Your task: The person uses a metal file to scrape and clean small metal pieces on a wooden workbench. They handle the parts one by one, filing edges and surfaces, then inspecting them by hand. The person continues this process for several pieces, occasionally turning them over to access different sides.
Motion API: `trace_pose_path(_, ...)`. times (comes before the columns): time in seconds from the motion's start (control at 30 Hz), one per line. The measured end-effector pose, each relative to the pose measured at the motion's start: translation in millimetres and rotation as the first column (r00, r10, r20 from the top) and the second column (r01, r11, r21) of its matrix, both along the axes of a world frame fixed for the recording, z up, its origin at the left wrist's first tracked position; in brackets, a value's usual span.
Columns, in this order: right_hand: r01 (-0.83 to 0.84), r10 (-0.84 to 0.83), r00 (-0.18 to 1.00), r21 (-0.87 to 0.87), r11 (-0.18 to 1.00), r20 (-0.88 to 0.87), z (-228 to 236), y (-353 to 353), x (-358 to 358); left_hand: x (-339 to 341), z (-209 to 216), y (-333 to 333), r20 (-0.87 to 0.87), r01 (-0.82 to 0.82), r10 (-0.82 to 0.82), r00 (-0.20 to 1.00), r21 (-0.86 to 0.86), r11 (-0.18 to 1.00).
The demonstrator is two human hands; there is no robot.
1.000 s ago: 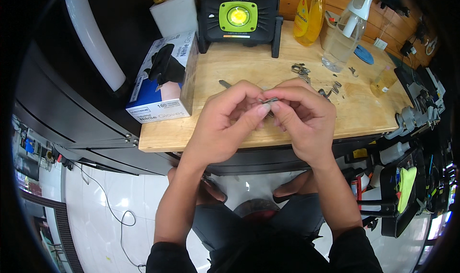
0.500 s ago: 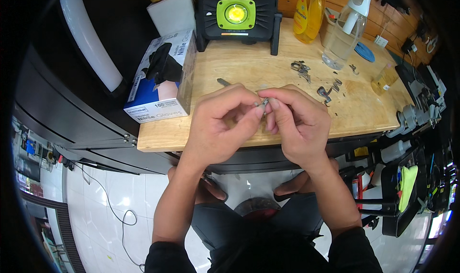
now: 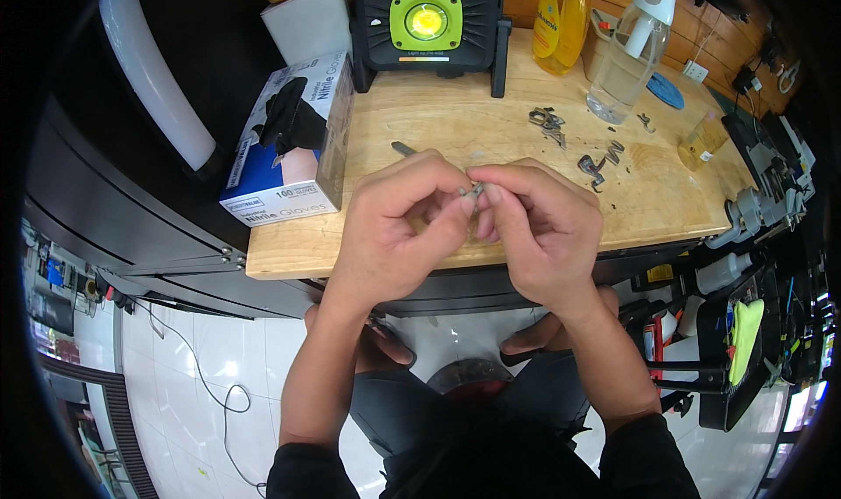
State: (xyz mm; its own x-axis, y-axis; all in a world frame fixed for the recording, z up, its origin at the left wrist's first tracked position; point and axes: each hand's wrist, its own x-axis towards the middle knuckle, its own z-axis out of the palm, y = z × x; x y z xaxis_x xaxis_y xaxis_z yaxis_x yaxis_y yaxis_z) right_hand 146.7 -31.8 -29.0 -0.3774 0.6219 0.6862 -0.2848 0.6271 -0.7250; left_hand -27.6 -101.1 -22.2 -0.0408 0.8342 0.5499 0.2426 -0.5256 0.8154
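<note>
Between my fingertips, above the front of the wooden bench (image 3: 420, 105), is a small grey piece (image 3: 475, 190), mostly covered by the fingers. My left hand (image 3: 394, 227) pinches it with thumb and forefinger. From the other side, the thumb and forefinger of my right hand (image 3: 550, 227) close on it too. Beyond my left knuckles, the tip of a flat grey strip (image 3: 403, 148) shows. Dark metallic letter-shaped pieces (image 3: 548, 127) lie in a small heap farther back. More such letter pieces (image 3: 591, 168) rest right of my right hand, among dark crumbs.
At the left stands a glove box (image 3: 285, 148) with a black glove poking out. A lit work lamp (image 3: 427, 26) is at the back. Farther right are a yellow liquid bottle (image 3: 561, 26), a clear spray bottle (image 3: 624, 74), a blue round pad (image 3: 666, 92) and a small amber bottle (image 3: 701, 144).
Both hands keep their pinch on the small grey piece, which has shifted and turned slightly between the fingertips. The view has moved a little; the bench things stay in place.
</note>
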Motion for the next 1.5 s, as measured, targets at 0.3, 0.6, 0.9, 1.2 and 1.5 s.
trace_pose_path(0.3, 0.001, -0.001, 1.0, -0.014, 1.0, 0.006, -2, 1, 0, 4, 1, -1, 0.03, -0.035, 0.036, 0.999, -0.032, 0.999)
trace_pose_path(0.6, 0.09, -0.096, 0.995, -0.258, 0.962, -0.009, 2, -9, 1, 5, 3, 1, -0.073, -0.177, 0.175, 0.982, -0.019, 0.984)
trace_pose_path(0.9, 0.144, -0.09, 0.974, -0.264, 0.954, 0.209, 11, -16, 14, 15, 12, -3, -0.311, -0.181, 0.217, 0.925, 0.141, 0.973)
trace_pose_path(1.2, 0.208, -0.16, 0.956, -0.184, 0.961, 0.245, 10, -15, 13, 18, 12, -2, -0.387, -0.193, 0.268, 0.882, 0.221, 0.956)
trace_pose_path(1.5, 0.201, -0.177, 0.929, -0.044, 0.979, 0.325, 27, -7, 20, 19, 9, -4, -0.431, -0.181, 0.279, 0.858, 0.253, 0.95)
